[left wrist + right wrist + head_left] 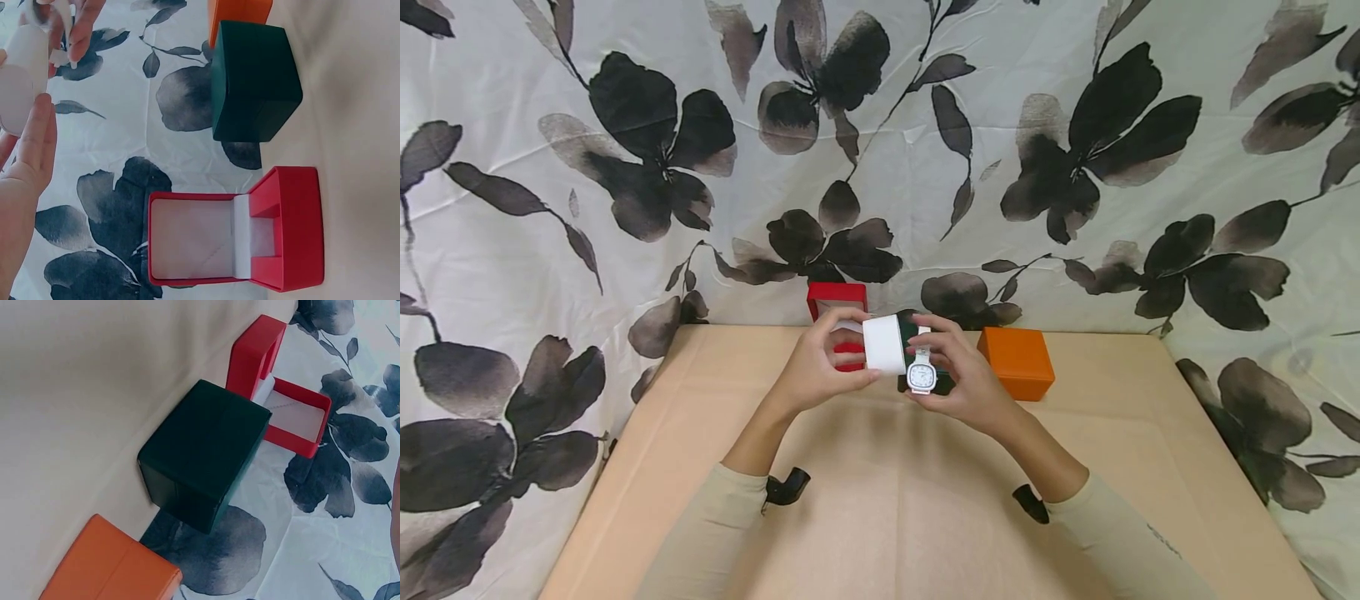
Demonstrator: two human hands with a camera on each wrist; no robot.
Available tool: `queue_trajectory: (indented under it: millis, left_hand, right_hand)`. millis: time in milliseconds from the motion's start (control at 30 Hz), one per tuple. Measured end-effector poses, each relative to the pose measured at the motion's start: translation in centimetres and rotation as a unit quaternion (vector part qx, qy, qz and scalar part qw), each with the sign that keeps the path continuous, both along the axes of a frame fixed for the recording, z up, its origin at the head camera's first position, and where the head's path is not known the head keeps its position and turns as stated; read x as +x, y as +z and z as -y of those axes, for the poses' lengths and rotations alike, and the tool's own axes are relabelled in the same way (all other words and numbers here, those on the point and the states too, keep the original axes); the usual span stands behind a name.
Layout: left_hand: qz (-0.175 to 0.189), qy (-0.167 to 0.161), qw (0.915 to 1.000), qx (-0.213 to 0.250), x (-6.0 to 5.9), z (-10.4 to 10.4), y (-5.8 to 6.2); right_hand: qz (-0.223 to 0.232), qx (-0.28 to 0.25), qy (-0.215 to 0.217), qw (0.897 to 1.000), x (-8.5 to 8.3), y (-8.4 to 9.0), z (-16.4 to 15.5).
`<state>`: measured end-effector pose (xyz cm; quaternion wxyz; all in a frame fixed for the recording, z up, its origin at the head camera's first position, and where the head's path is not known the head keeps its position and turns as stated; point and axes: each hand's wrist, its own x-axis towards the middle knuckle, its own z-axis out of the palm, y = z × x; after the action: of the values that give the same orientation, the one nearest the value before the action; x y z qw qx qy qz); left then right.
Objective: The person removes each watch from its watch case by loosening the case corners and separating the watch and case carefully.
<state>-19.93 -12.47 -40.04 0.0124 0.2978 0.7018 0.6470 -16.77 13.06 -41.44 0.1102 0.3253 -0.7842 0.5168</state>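
My left hand (820,362) grips a white rounded cushion (883,344), thumb and fingers on its sides. Close beside it, my right hand (958,371) holds a white wristwatch (921,377), its square dial facing up toward the head camera. In the left wrist view the cushion (22,81) rests in the left fingers, with the right hand (84,28) and a blurred white strap just beyond. Only a sliver of a hand (395,519) shows in the right wrist view. Both hands are raised in front of the boxes.
A red box (300,231) stands with its lid open, showing a white lining. Next to it are a closed dark green box (200,434), partly hidden behind the hands in the head view, and a closed orange box (1018,364). A floral cloth (880,167) hangs behind the table (865,500).
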Motion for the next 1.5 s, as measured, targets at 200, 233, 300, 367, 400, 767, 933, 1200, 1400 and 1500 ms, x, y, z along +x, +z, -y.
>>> queue_trajectory:
  millis: [200, 233, 300, 367, 400, 767, 933, 1200, 1400, 1500]
  left_hand:
    - [-0.007, 0.003, 1.0, -0.002, 0.0, 0.4, 0.0]
    - [-0.006, 0.004, 1.0, -0.003, 0.0, 0.5, 0.0]
    - [-0.003, 0.004, 1.0, -0.003, 0.0, 0.6, 0.1]
    - [-0.002, 0.007, 1.0, -0.006, 0.0, 0.9, 0.1]
    - [-0.001, 0.007, 1.0, -0.007, 0.0, 1.0, 0.1]
    - [-0.008, 0.017, 0.9996, -0.021, 0.3, 1.9, 0.5]
    - [-0.01, 0.013, 0.9997, -0.019, 0.5, 2.2, 0.6]
    - [-0.005, 0.022, 0.9995, -0.024, 0.7, 3.0, 0.5]
    - [-0.005, 0.026, 0.9991, -0.032, 0.6, 3.4, 0.5]
    - [-0.003, 0.028, 0.9989, -0.036, 0.6, 3.6, 0.5]
  right_hand:
    - [0.021, 0.005, -0.003, 1.0, 0.0, -0.7, 0.2]
    - [0.024, 0.005, -0.001, 1.0, 0.0, -0.9, 0.2]
    - [0.032, 0.005, 0.0, 0.999, 0.0, -1.1, 0.4]
    - [0.04, 0.006, 0.0, 0.999, -0.1, -1.3, 0.5]
    - [0.044, 0.007, -0.001, 0.999, -0.1, -1.4, 0.5]
    - [0.108, 0.033, -0.017, 0.994, -0.1, -2.7, 1.4]
    - [0.124, 0.035, 0.005, 0.992, -0.6, -4.0, 2.1]
    - [0.139, 0.062, 0.01, 0.988, -1.1, -5.8, 3.1]
    - [0.136, 0.108, 0.001, 0.985, -1.6, -7.1, 3.7]
    - [0.123, 0.121, 0.001, 0.985, -1.8, -7.8, 4.0]
